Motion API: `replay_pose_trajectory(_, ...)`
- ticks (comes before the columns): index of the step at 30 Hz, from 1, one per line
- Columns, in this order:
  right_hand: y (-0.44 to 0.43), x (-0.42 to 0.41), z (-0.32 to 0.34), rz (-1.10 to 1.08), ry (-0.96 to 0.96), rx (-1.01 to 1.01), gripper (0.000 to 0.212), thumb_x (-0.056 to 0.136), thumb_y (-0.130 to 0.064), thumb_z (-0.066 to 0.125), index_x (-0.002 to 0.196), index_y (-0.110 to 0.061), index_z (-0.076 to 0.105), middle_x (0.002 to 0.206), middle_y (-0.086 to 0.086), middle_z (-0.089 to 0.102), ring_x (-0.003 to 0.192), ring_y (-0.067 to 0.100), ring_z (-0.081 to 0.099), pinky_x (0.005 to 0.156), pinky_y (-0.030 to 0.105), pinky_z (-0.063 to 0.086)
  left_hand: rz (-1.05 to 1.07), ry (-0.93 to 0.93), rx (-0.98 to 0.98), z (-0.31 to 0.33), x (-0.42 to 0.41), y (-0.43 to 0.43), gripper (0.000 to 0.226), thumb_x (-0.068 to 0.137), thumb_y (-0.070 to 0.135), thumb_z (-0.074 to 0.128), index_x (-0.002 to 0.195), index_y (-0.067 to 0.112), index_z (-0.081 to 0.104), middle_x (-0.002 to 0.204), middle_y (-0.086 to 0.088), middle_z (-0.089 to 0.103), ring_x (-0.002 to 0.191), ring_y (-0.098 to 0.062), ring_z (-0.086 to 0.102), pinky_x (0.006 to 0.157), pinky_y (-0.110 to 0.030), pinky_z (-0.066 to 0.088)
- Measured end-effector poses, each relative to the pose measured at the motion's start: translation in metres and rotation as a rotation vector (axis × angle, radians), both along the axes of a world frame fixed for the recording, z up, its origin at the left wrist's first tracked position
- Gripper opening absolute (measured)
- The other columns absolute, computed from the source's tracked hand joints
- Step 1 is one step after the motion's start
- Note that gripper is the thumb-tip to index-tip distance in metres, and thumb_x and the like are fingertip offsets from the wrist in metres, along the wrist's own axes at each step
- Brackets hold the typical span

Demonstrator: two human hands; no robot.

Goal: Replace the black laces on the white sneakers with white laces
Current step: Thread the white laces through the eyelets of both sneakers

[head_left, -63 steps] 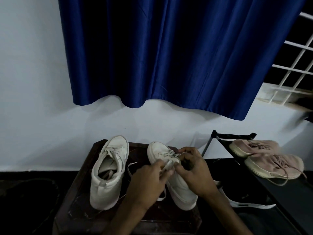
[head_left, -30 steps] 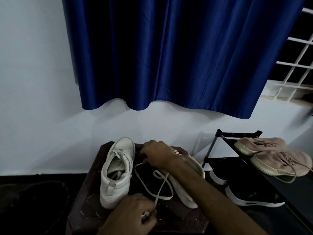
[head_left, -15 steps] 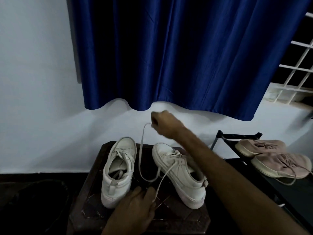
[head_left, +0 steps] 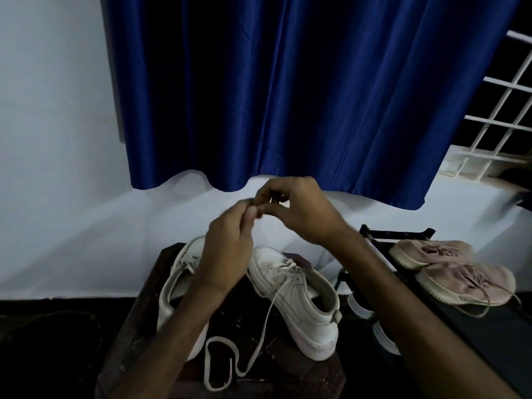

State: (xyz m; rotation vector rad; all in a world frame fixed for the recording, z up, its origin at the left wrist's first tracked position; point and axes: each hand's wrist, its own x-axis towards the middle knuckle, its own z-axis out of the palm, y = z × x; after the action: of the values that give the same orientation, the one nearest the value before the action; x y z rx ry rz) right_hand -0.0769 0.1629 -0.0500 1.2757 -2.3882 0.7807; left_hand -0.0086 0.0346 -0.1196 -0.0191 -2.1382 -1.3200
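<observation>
White lace end pinched between both grips, up near the curtain hem. Left hand: thumb and forefinger closed on it. Right hand: fingertips curled in and pinching at the same spot, where the lace barely shows. Below the grip, one strand drops from under the left hand to the eyelets of the right-side sneaker. Another strand runs off that shoe and loops slack on the dark wooden counter. Left-side sneaker sits just beside it, half hidden by the left forearm. Pink shoes on a black rack to the right. Blue curtain behind.
</observation>
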Motion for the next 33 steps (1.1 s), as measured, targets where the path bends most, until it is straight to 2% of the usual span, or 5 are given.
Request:
replay_pose_trajectory(5,0.019,0.001,-0.023,-0.102,-0.062,-0.037,0.012,0.087,-0.018,0.071,0.099,-0.017,0.07,0.086,-0.009,0.07,0.078,0.005,0.061,0.076,0.022,0.049,-0.08,-0.069,0.203,-0.011,-0.016,0.006,0.016,0.096,0.022,0.059,0.089,0.015,0.073,0.065,0.004,0.07,0.048,-0.009,0.059,0.055,-0.023,0.051)
replay_pose_trajectory(12,0.098,0.007,-0.08,-0.306,-0.502,0.387,0.029,0.088,-0.044,0.065,0.112,-0.027,0.067,0.105,-0.011,0.068,0.091,0.002,0.062,0.082,0.023,0.052,-0.08,-0.126,0.152,-0.047,-0.015,0.041,0.016,0.088,0.024,0.069,0.075,0.018,0.074,0.066,0.011,0.07,0.065,0.001,0.064,0.061,-0.014,0.046)
replay_pose_trajectory(18,0.103,0.009,-0.106,-0.364,-0.368,0.09,0.021,0.097,-0.027,0.055,0.099,-0.016,0.073,0.091,-0.005,0.073,0.078,-0.002,0.063,0.068,0.011,0.046,-0.133,-0.278,-0.059,-0.07,-0.027,0.06,0.017,0.084,0.043,0.068,0.081,0.029,0.076,0.082,0.019,0.071,0.078,0.005,0.065,0.069,-0.024,0.054)
replay_pose_trajectory(23,0.1,0.001,-0.131,-0.493,-0.425,-0.098,0.023,0.097,-0.021,0.05,0.091,-0.01,0.069,0.083,0.004,0.071,0.079,0.015,0.065,0.074,0.036,0.051,-0.096,-0.377,-0.124,-0.065,-0.035,0.066,0.025,0.083,0.044,0.067,0.064,0.027,0.07,0.061,0.015,0.064,0.073,-0.008,0.067,0.057,-0.023,0.042)
replay_pose_trajectory(33,0.1,0.001,-0.134,-0.478,-0.515,-0.21,0.025,0.097,-0.017,0.049,0.078,-0.009,0.064,0.066,0.0,0.062,0.059,0.003,0.05,0.061,0.03,0.042,0.015,-0.397,-0.226,-0.064,-0.041,0.076,0.038,0.083,0.039,0.067,0.053,0.018,0.055,0.054,0.004,0.054,0.067,-0.017,0.063,0.055,-0.025,0.036)
